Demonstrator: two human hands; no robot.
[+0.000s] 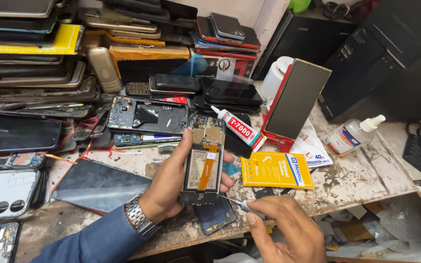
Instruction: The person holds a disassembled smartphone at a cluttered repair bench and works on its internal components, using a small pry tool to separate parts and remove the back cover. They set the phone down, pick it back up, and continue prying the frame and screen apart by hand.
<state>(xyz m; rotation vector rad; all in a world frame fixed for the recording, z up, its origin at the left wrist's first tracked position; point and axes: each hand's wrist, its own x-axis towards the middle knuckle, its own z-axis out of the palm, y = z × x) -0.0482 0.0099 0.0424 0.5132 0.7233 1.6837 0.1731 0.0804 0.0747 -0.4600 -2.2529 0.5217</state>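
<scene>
Head view. Left hand [169,182] grips an opened phone [201,163] from the left, back cover off, battery and an orange flex strip exposed; held upright above the surface [366,175], near its front edge. Metal watch [137,216] on that wrist, blue sleeve below.

Right hand [281,229] pinches a thin screwdriver [239,203], tip touching the phone's lower right corner.

Under the phone, a small dark panel [215,216] lies flat. Just right of it, a flat yellow rectangular pack [276,170] with a blue band along its right end. Behind the pack, a white glue tube [239,129] with a red label, tilted, nozzle to the upper left. A grey-faced box [296,100] with red edges leans upright behind that. Further right, a clear bottle [352,136] on its side, white cap, blue-and-red label.

Left: a dark glass screen [98,185] lying flat; stacked phones [35,58] piled behind.
</scene>
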